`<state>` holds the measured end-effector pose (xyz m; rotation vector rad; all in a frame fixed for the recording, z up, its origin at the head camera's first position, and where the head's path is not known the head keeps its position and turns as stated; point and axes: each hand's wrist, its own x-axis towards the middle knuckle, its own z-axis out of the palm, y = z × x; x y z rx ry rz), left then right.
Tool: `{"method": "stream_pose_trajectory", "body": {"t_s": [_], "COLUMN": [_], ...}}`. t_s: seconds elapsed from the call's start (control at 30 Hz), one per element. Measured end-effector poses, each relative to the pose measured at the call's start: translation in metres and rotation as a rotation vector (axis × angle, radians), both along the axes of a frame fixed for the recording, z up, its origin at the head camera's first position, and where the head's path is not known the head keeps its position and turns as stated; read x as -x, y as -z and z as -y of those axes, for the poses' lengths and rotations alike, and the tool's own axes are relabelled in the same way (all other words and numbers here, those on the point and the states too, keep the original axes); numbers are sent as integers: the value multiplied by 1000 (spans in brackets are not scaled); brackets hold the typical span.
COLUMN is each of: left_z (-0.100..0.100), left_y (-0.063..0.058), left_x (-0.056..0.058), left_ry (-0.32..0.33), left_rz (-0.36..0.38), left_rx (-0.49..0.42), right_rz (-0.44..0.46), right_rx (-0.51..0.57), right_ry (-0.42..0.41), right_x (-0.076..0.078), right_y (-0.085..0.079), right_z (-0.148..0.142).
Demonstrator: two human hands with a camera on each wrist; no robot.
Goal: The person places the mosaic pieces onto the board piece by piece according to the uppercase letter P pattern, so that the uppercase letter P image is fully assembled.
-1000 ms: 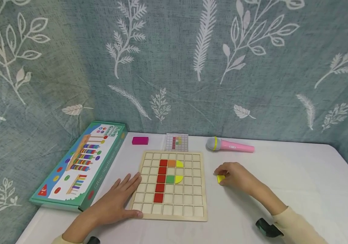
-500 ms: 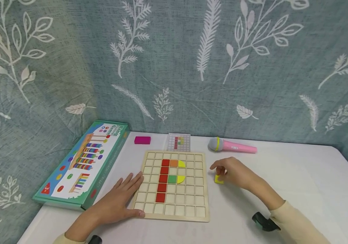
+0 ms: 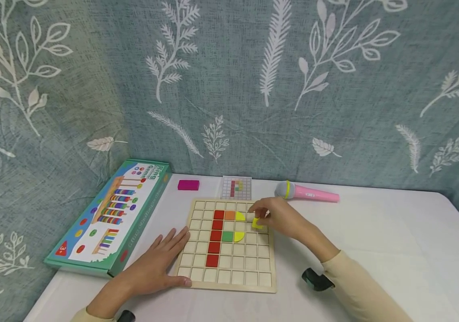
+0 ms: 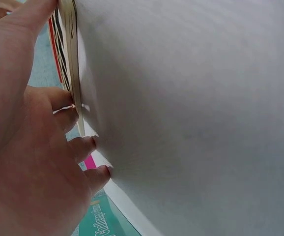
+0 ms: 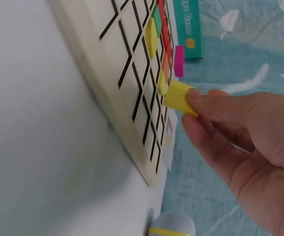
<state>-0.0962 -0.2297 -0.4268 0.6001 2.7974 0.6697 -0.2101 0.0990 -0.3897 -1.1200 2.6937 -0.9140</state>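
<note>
My right hand (image 3: 280, 218) pinches a small yellow square tile (image 5: 180, 97) between thumb and fingers, over the upper right of the wooden grid board (image 3: 238, 277). Spread out at the board's left edge, my left hand (image 3: 153, 268) rests with its thumb on the lower left corner. On the grid, red tiles (image 3: 214, 247) form a column. An orange tile (image 3: 229, 215) and a yellow rounded tile (image 3: 240, 216) lie to the right of its top. Lower down, a green tile (image 3: 227, 236) sits beside another yellow rounded tile (image 3: 239, 236).
Behind the board lies a pattern card (image 3: 236, 188) with a similar coloured figure. A magenta block (image 3: 188, 185) is to its left, a pink toy microphone (image 3: 309, 193) to its right. A green game box (image 3: 112, 219) lies along the left side of the white table (image 3: 394, 250).
My right hand has lifted the yellow square tile from the table right of the board and carried it left over the grid. The left hand has stayed in place.
</note>
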Motion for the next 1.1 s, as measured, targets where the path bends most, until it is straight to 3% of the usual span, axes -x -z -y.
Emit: {"method": "stream_pose_trajectory", "body": {"t_s": [0.4, 0.83, 1.1], "left_z": [0, -1, -1], "left_y": [-1, -1, -2], "left_x": [-1, 0, -1], "left_ry": [7, 1, -1], "left_rz": [-13, 4, 8], "left_rx": [-1, 2, 5], "right_rz": [49, 110, 71], "right_rx": [69, 43, 21], "right_ry": [-70, -43, -38], "right_x": [8, 10, 7], "right_y": [10, 14, 18], "right_z": [33, 38, 41]}}
